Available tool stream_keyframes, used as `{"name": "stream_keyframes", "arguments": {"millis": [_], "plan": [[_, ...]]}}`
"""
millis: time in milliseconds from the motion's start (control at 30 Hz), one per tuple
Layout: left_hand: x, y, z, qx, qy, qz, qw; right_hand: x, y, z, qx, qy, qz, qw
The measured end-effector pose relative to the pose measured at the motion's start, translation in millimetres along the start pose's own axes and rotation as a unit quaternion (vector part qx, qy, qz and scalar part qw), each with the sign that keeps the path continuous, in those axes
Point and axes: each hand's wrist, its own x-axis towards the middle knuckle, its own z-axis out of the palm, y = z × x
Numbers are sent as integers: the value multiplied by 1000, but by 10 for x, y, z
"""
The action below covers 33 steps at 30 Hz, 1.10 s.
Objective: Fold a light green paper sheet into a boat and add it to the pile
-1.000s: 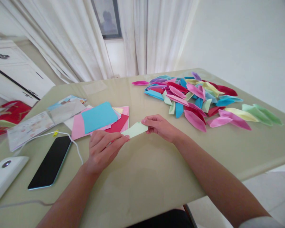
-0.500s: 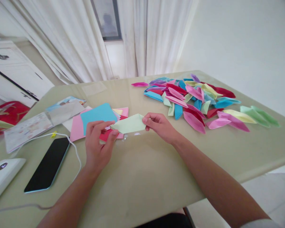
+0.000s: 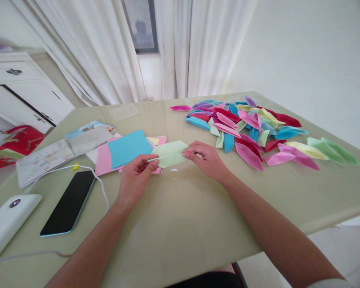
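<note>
A pale green folded paper (image 3: 171, 149) is stretched between my two hands above the table, with a crease running along its length and pointed ends. My left hand (image 3: 138, 173) pinches its left end between thumb and fingers. At the opposite end, my right hand (image 3: 206, 161) grips the paper the same way. Just behind and left of the paper lie loose sheets, a blue sheet (image 3: 129, 149) over a pink sheet (image 3: 103, 160). To the right, a heap of folded paper pieces (image 3: 228, 119) in many colours covers the far side of the table.
On the left are a black-screened phone (image 3: 69, 203), a white device (image 3: 13, 220) and a white cable (image 3: 103, 188). Behind them lie a printed booklet (image 3: 45, 162) and a clear plastic wrapper (image 3: 91, 140). The table's (image 3: 180, 224) near right edge runs under my right forearm.
The green paper has gone from a single flat-looking face to showing two halves along the crease. My left hand has moved right and closed on its end. The view has shifted slightly.
</note>
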Motion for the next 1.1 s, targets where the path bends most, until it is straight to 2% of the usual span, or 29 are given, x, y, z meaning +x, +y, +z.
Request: {"name": "stream_keyframes", "arguments": {"millis": [233,400,667,800,867,933,1000,1033,1100], "plan": [[10,-26,2,-62,-7,-12,998,-17,22,31,29,18,67,997],[15,-67,8,-47,-4,-10,999,-25,49,46,91,30,89,991],[5,-53,3,-39,3,9,999,-11,48,42,151,-20,163,975],[0,-87,-20,-3,-18,28,999,2,73,42,166,2,181,969],[-4,-88,-10,44,-17,68,997,5,107,53,159,5,183,970],[-30,-16,18,124,14,149,981,5,147,73,153,4,189,970],[-108,168,46,196,56,254,946,2,180,96,149,7,194,970],[-175,301,48,191,64,295,934,-1,192,107,148,8,195,970],[-358,602,6,154,48,344,925,-7,205,129,147,5,193,970]]}}
